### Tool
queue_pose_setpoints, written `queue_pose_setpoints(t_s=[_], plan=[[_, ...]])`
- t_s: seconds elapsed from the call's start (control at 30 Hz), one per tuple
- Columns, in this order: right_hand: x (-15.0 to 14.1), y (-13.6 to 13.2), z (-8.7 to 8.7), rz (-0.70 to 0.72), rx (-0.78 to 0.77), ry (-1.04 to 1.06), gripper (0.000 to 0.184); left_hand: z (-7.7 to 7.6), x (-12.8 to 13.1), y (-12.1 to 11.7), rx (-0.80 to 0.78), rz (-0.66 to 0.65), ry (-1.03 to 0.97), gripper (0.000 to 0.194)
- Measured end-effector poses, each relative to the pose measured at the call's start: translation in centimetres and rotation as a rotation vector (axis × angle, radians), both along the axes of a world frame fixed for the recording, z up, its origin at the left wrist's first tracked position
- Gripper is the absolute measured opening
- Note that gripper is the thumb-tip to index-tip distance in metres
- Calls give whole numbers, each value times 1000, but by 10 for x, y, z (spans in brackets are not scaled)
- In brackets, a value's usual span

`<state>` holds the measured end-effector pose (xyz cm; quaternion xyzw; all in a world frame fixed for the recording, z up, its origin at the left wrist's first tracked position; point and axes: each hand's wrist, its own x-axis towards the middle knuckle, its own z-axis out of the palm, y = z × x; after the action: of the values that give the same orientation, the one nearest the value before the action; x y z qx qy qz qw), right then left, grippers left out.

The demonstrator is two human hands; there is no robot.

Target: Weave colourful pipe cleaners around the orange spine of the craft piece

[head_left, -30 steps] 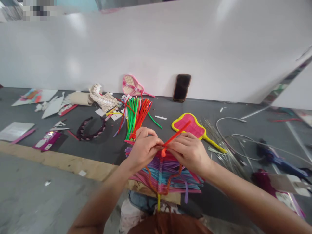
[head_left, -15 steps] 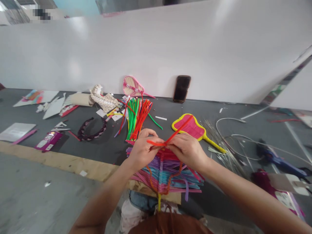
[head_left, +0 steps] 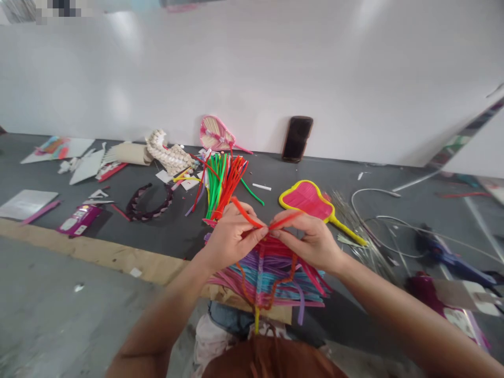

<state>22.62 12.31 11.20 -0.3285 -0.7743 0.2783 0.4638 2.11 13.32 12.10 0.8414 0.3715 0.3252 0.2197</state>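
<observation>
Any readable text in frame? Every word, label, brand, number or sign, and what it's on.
No text is legible.
Flat purple cardboard box, left: white lettering or marks, too blurred to read.
Purple-and-white item, lower right: any print too blurred to read.
Black phone with a brown edge, against the white panel: dark screen, no text visible.

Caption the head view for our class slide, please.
Left hand and right hand pinch a red fuzzy stem above a multicoloured craft piece.
</observation>
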Motion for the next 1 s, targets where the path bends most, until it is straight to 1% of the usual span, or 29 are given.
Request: queue_pose_setpoints(t_s=[0.1,0.2,0.23,0.27,0.33,0.37,0.47,0.63,0.7,0.9,1.0], plan=[[4,-1,2,-25,-77,-35,9,0,-1,0,7,16,20,23],[3,-2,3,-8,-240,-21,26,1,0,0,16,10,39,24],[1,-1,3,-4,-284,5,27,2,1,0,23,9,50,25],[0,-1,3,-5,-309,33,24,2,1,0,31,9,63,25],[-3,0,3,-8,-304,65,12,4,2,-1,37,11,81,25],[-3,0,4,-3,-275,68,8,4,2,-1,34,12,82,25],[0,0,4,28,-129,21,9,4,0,-3,-2,28,78,24],[14,1,-1,119,180,-144,13,4,-6,-3,-60,31,67,23],[18,2,-4,143,268,-197,14,4,-8,-3,-81,31,58,22],[25,6,-6,160,376,-266,13,2,-12,-3,-149,35,65,23],[28,6,-6,181,426,-317,13,2,-13,-3,-148,30,58,20]])
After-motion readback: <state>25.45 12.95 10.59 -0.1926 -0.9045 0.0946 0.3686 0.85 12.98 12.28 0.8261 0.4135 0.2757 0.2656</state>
